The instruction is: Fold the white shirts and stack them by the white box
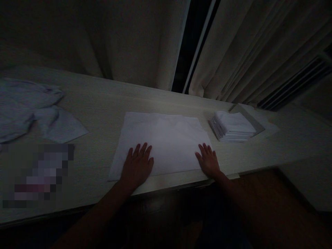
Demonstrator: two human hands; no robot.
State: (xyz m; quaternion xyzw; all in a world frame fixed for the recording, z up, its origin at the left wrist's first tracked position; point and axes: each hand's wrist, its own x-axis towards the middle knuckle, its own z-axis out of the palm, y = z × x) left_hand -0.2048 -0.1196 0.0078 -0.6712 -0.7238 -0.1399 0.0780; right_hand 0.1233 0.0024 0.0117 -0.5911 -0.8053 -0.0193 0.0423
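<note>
along the back of the dim scene, long grey-brown curtains (246, 45) hang in folds, with a narrow dark gap (188, 52) between them. in front of them a pale counter (101, 103) runs across the whole view.

on the middle of the counter, at its near side, lies a white cloth (166, 135), spread out flat, its far edge slightly wavy. well to the left of it a crumpled pale cloth (18, 103) sprawls loosely, one pointed corner turned toward the flat one. nearer the front edge, a patch (38, 176) is blurred into blocks, so its contents cannot be told. just beside the flat cloth, to the right, sits a neat stack of folded white cloths (234, 124).

the person's left hand (137, 164) lies palm down on the near left part of the white cloth, fingers extended and parted. the right hand (209, 162) lies palm down at its near right edge, fingers likewise stretched out; neither hand grips the fabric.
</note>
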